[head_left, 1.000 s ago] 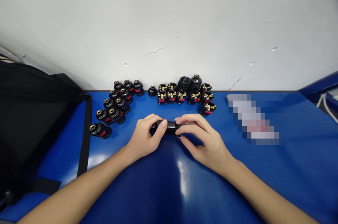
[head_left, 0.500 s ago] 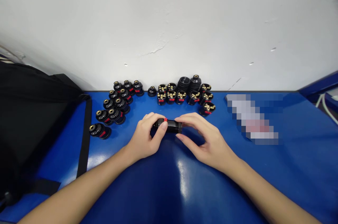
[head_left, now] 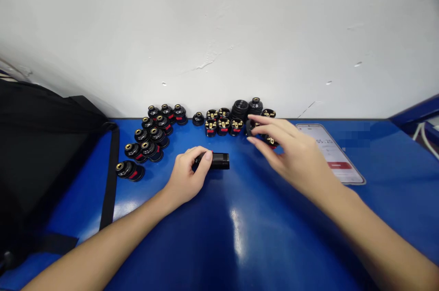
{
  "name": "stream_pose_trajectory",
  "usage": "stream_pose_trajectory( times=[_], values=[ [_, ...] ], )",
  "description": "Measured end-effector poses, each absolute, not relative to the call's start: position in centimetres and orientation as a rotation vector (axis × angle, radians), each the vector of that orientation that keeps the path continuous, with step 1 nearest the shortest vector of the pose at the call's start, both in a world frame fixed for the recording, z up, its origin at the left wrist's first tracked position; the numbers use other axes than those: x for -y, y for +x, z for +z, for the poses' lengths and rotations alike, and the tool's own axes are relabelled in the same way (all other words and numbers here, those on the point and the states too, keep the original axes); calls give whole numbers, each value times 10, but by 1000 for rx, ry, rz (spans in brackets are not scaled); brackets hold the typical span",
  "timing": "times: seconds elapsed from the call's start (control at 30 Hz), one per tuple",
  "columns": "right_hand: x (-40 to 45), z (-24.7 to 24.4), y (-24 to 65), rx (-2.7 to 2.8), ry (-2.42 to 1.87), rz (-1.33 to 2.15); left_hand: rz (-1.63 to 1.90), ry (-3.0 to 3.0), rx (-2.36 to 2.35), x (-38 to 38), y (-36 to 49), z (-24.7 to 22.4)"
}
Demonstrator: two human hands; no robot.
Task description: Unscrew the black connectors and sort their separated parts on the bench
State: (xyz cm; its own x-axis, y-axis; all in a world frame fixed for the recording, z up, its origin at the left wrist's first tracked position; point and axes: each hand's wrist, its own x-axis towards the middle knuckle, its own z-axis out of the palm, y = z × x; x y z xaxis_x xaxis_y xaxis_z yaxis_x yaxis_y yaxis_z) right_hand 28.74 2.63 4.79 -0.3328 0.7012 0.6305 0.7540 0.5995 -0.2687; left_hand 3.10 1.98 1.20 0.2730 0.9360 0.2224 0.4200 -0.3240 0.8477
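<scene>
A black cylindrical part [head_left: 219,161] lies sideways in my left hand [head_left: 188,176], whose thumb and fingers close round its left end; its right end sticks out. Up and to the right, my right hand [head_left: 291,149] pinches a small black ring [head_left: 249,128] between thumb and fingertips. Behind that hand stand black cups with brass contacts and red marks, such as this one [head_left: 236,127], partly hidden by the fingers. Black ribbed caps [head_left: 240,108] stand at the wall beside them. One small black cap [head_left: 198,119] sits apart, left of the cups.
Several black and red parts with brass-ringed tops [head_left: 152,151] stand in rows at the left. A black bag [head_left: 44,145] with straps covers the table's far left. On the right, a phone [head_left: 331,154] lies on the blue table [head_left: 192,245]. A white wall [head_left: 219,30] rises behind.
My right hand has moved away from the cylindrical part, up and to the right, with the black ring in its fingers. My left hand still holds the part in nearly the same place.
</scene>
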Motion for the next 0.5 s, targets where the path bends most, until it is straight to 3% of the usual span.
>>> stream_pose_trajectory(
  times=[0.23,0.5],
  values=[
    [-87,65,284,2225,-1264,-425,990,1920,-1204,-19,29,10],
    [-112,60,286,2257,-1196,-459,1006,1953,-1166,-18,31,10]
  ],
)
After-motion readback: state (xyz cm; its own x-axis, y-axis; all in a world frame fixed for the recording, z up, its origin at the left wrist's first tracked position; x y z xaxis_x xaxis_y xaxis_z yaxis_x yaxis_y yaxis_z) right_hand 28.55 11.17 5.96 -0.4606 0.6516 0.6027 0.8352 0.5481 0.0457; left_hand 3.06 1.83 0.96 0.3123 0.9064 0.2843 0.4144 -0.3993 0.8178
